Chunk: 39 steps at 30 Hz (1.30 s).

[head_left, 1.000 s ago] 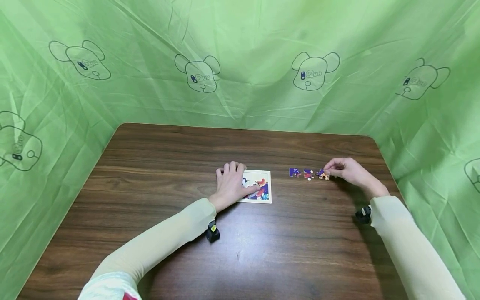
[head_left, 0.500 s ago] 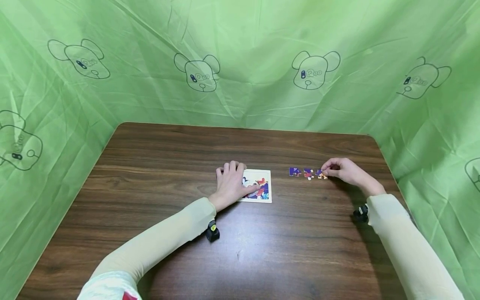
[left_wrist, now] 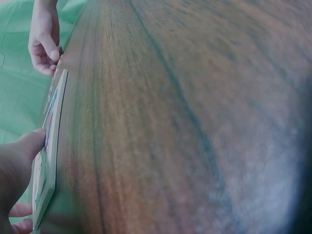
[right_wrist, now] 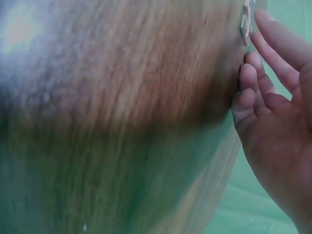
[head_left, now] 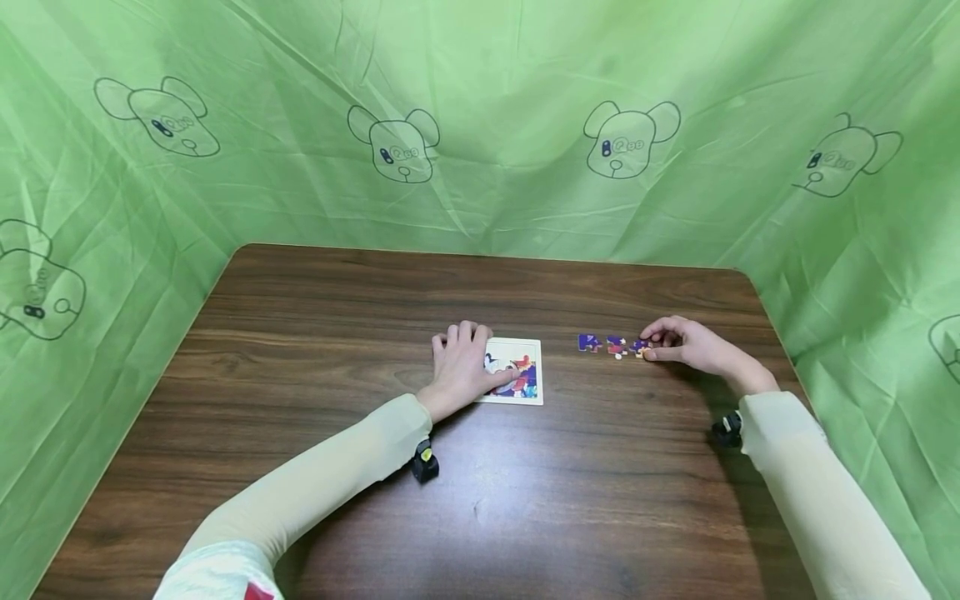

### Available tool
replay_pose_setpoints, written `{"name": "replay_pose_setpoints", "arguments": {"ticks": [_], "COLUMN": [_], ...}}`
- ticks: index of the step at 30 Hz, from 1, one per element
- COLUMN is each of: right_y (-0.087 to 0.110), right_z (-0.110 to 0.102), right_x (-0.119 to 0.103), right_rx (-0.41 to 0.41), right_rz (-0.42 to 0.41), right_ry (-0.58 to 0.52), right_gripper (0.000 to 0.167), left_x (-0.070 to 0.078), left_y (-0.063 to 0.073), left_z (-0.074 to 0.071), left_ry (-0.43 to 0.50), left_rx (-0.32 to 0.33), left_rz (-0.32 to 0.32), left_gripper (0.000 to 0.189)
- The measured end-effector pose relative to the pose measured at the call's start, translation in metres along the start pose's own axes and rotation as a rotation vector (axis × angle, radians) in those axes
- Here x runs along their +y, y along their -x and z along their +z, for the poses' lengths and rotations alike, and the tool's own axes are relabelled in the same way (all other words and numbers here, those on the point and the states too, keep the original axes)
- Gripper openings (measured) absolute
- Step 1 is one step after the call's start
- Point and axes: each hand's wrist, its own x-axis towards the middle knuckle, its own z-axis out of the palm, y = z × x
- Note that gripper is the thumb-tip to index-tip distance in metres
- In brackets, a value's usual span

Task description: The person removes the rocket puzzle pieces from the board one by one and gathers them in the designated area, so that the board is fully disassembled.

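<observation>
My left hand [head_left: 459, 371] lies over the left side of a small white-framed jigsaw puzzle board [head_left: 536, 392]. Its thumb rests on the colourful picture and its fingers reach round the left edge; the left wrist view shows the thumb [left_wrist: 34, 141] on top of the board. A row of jigsaw pieces sits to the board's right: a purple piece [head_left: 587, 342], a purple and red piece [head_left: 617, 346] and a purple and orange piece [head_left: 639, 347]. My right hand [head_left: 688, 343] holds this last piece at its right end, index finger at the far edge and thumb at the near edge.
Everything stands on a dark wood-grain table [head_left: 337, 292]. A green cloth [head_left: 510, 125] printed with bear faces hangs round its back and sides. Black wrist cameras sit below both cuffs.
The purple and orange piece has shifted slightly left, closer to its neighbour. My right thumb and index finger have spread to its near and far edges. The left hand stays put.
</observation>
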Motion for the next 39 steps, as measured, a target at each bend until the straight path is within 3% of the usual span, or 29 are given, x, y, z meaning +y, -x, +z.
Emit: {"name": "replay_pose_setpoints", "arguments": {"ticks": [9, 39], "right_y": [-0.0012, -0.0001], "right_z": [0.0016, 0.0033], "right_x": [-0.0017, 0.0002], "right_rx": [-0.004, 0.025], "right_rz": [-0.046, -0.001], "right_ry": [0.057, 0.062], "right_gripper": [0.023, 0.018], "left_x": [0.0001, 0.0], "left_y": [0.001, 0.0013], "left_z": [-0.0003, -0.0001], "left_ry": [0.0, -0.005], "left_rx": [-0.01, -0.004], "left_rz": [-0.004, 0.0], "left_gripper": [0.085, 0.084]}}
